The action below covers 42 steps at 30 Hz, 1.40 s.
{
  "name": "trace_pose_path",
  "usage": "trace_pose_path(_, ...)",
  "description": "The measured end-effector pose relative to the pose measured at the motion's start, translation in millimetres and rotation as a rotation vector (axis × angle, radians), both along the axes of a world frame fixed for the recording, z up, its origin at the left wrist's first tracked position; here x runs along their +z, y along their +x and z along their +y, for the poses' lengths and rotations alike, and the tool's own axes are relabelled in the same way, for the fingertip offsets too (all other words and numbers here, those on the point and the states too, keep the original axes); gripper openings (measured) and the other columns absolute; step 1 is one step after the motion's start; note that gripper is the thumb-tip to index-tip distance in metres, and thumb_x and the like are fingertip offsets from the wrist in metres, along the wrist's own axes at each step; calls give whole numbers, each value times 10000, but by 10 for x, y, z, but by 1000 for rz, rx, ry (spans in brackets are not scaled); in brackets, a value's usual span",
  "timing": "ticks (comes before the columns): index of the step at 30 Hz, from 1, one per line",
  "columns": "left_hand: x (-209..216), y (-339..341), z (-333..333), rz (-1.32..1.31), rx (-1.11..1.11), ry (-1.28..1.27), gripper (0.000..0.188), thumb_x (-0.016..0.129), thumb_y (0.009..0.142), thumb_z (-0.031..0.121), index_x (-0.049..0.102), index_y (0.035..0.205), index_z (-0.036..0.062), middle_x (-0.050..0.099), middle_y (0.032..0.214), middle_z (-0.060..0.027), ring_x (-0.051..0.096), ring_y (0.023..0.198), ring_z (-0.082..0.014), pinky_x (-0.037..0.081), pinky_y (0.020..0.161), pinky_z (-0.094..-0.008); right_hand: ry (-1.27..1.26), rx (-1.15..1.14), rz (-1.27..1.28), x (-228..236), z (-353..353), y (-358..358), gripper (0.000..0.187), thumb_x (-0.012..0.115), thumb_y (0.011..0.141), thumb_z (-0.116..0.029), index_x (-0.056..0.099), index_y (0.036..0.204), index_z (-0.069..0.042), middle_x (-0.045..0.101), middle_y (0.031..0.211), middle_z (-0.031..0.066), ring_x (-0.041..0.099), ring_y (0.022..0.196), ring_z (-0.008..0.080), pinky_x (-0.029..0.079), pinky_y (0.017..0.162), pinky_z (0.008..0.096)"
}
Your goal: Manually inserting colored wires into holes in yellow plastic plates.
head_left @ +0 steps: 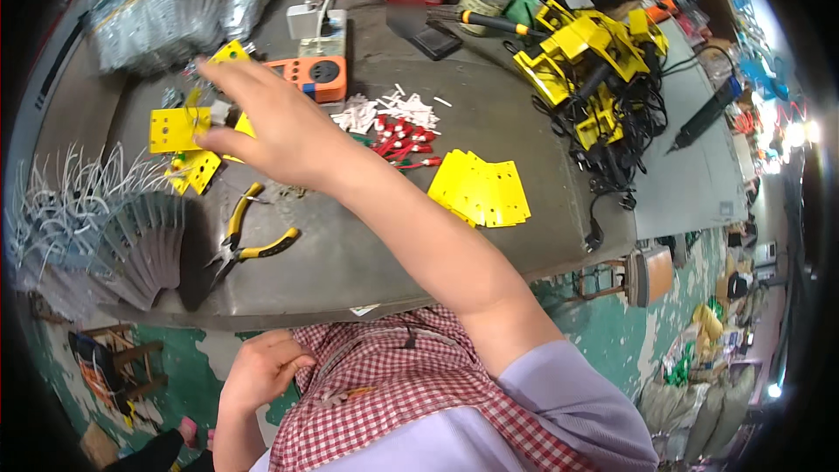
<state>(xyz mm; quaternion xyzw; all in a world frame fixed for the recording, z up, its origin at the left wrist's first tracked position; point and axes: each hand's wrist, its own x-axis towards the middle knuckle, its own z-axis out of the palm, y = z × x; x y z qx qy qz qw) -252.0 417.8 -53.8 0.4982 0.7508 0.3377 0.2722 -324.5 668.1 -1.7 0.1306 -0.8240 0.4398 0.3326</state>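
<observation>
My right hand reaches across to the left side of the table, thumb and fingers spread apart. Its thumb is over the edge of a yellow plate with holes; I cannot tell whether they touch. Another yellow plate shows by the fingertips, and a third yellow piece lies below the thumb. Low in front of the table, beside the checked apron, my left hand is curled closed with nothing showing in it. Yellow-handled pliers lie on the table between the two hands.
Wired metallic strips fan out at left; more bundles stand behind. An orange power strip, white tubes, red-tipped parts and stacked yellow plates occupy the middle. Yellow housings with black cords are piled right.
</observation>
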Motion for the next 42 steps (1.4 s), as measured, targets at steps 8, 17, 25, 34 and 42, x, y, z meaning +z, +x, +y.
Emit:
trace_pose_path(8, -6, -25, 117, 5, -114, -388, 440, 645, 767, 260, 544, 1169, 112, 610, 995, -144, 595, 853, -354, 487, 731, -413, 279, -1035, -609, -814, 1069, 2255, 590, 676, 747, -139, 416, 1263, -21, 540, 1121, 200, 487, 1060, 358, 388, 921, 403)
trace_pose_path(17, 113, 13, 791, 11, -334, -76, 408, 620, 793, 262, 544, 1145, 69, 607, 1002, -138, 595, 870, -325, 488, 738, -391, 86, -1072, -721, -874, 1092, 2755, 674, 670, 724, -57, 345, 1312, 1, 501, 1182, 207, 512, 1052, 348, 432, 880, 391)
trace_pose_path(25, 16, 132, 869, -35, -353, 37, 365, 623, 796, 232, 566, 1113, 60, 610, 992, -126, 592, 880, -314, 488, 751, -379, 476, -1012, -668, -1018, 1089, 2855, 491, 682, 737, -122, 514, 1172, 33, 479, 1248, 203, 484, 1128, 347, 409, 935, 394)
trace_pose_path(34, 19, 159, 913, -107, -375, 13, 353, 611, 808, 242, 571, 1110, 64, 603, 1012, -124, 587, 902, -316, 483, 766, -376, -282, -918, -552, -959, 1153, 2849, 293, 608, 798, -70, 593, 1064, 52, 593, 1123, 178, 573, 1050, 265, 432, 904, 322)
trace_pose_path(42, -31, 245, 1023, -58, -238, 214, 340, 622, 793, 184, 562, 1104, 59, 565, 1092, -105, 570, 951, -288, 473, 797, -370, 191, -1257, -169, -697, 1085, 2631, 124, 503, 859, -3, 614, 910, 18, 633, 878, 131, 605, 828, 268, 481, 737, 337)
